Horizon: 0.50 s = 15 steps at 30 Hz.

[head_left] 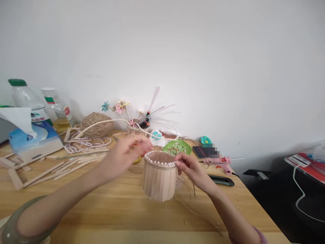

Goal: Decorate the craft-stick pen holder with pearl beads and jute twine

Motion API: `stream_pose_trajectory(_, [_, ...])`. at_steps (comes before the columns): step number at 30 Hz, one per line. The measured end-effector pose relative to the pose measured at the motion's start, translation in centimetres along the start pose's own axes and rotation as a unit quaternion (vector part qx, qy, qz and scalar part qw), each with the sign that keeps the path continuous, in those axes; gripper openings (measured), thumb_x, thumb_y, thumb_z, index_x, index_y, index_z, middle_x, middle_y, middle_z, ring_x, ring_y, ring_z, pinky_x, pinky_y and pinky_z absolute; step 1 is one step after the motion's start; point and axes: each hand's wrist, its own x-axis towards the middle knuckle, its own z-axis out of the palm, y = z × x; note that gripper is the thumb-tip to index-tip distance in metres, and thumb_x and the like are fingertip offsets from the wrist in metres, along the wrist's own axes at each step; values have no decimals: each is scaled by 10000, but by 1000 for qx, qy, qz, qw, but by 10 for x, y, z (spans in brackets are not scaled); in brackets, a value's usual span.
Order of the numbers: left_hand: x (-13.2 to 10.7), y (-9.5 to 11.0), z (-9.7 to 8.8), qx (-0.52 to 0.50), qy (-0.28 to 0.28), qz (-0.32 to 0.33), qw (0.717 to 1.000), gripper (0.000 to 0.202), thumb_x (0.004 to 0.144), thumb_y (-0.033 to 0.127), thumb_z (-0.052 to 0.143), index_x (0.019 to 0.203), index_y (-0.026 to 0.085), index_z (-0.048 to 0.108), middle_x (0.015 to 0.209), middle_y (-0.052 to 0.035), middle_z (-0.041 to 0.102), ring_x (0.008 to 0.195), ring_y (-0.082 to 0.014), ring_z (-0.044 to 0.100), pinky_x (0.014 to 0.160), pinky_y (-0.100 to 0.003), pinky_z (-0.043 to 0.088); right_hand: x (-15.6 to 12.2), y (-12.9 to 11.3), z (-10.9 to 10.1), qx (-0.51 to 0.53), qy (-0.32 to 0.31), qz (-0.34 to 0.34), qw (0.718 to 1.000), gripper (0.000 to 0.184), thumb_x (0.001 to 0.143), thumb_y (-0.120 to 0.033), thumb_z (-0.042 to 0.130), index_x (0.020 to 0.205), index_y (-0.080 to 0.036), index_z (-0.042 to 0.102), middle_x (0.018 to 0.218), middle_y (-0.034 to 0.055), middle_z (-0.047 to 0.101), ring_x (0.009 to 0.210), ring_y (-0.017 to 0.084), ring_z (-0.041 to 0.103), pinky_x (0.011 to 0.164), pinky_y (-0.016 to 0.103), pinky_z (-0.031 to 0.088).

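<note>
one right hand [189, 167] pinches a round, pale wooden-slat pot [159, 183] by its white-beaded rim, in front of a shallow green dish [188, 147]; the left hand [128, 154] (blurred, so i cannot tell its grip) is near the rim.

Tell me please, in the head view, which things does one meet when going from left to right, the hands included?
Tissue pack, ball of twine, left hand, wooden-slat cup with beaded rim, right hand, pink glue gun.
</note>
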Motion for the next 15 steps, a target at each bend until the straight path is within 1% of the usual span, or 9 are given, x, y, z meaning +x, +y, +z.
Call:
stream_pose_trajectory(1, [-1, 5, 8, 51, -35, 0, 998, 326, 777, 481, 578, 942, 205, 634, 1004, -58, 683, 974, -247, 597, 885, -406, 438, -1, -2, 3, -15, 8, -2, 1000, 342, 830, -519, 542, 796, -180, 505, 657, -34, 431, 600, 110, 422, 561, 238, 379])
stream_pose_trajectory(2, [-2, 8, 16, 111, -66, 7, 992, 399, 686, 455, 685, 996, 212, 624, 1056, -58, 674, 1039, -274, 566, 961, -451, 381, -2, -5, 7, -36, 18, -4, 999, 328, 840, -502, 536, 785, -180, 507, 648, -35, 430, 590, 108, 413, 544, 233, 362])
stream_pose_trajectory(3, [-3, 11, 23, 161, -95, 16, 982, 440, 633, 415, 735, 1008, 216, 623, 1073, -53, 672, 1075, -291, 543, 1018, -485, 312, -3, -8, 11, -60, 28, -6, 998, 309, 850, -478, 532, 773, -179, 511, 641, -35, 432, 582, 107, 405, 528, 228, 343])
stream_pose_trajectory(5, [-3, 12, 34, 225, -136, 26, 965, 361, 657, 320, 715, 995, 224, 634, 1061, -42, 679, 1088, -290, 532, 1058, -504, 232, -5, -14, 19, -104, 46, -14, 993, 264, 871, -416, 520, 760, -177, 524, 643, -31, 445, 576, 105, 398, 508, 225, 316])
stream_pose_trajectory(7, [-1, 10, 38, 238, -166, 7, 957, 208, 731, 252, 624, 936, 232, 657, 1000, -26, 697, 1026, -266, 560, 1030, -483, 263, -8, -17, 23, -121, 51, -19, 991, 214, 883, -369, 512, 802, -174, 549, 650, -29, 452, 577, 104, 407, 505, 224, 315])
stream_pose_trajectory(9, [0, 5, 37, 225, -187, -35, 956, 135, 760, 255, 582, 852, 235, 679, 894, -9, 712, 946, -252, 581, 957, -440, 334, -11, -18, 25, -103, 47, -24, 993, 185, 891, -351, 503, 918, -177, 560, 655, -36, 443, 569, 102, 416, 505, 222, 333])
stream_pose_trajectory(11, [1, 0, 34, 199, -198, -79, 956, 132, 749, 307, 599, 810, 233, 690, 830, 1, 711, 905, -250, 591, 861, -381, 392, -15, -17, 24, -66, 40, -28, 997, 227, 900, -347, 490, 1053, -185, 533, 673, -41, 445, 560, 98, 423, 506, 221, 357])
stream_pose_trajectory(12, [1, -2, 33, 186, -201, -95, 957, 142, 738, 325, 610, 804, 231, 694, 824, 2, 710, 898, -247, 596, 814, -350, 407, -17, -17, 23, -47, 37, -30, 998, 247, 900, -345, 491, 1089, -189, 519, 686, -40, 453, 560, 96, 427, 507, 220, 367])
stream_pose_trajectory(15, [-2, -6, 30, 154, -215, -112, 958, 176, 712, 346, 635, 820, 227, 707, 842, 5, 719, 851, -220, 618, 729, -286, 420, -23, -16, 20, -7, 26, -33, 999, 232, 879, -331, 532, 1064, -191, 536, 738, -22, 491, 594, 97, 454, 517, 217, 394])
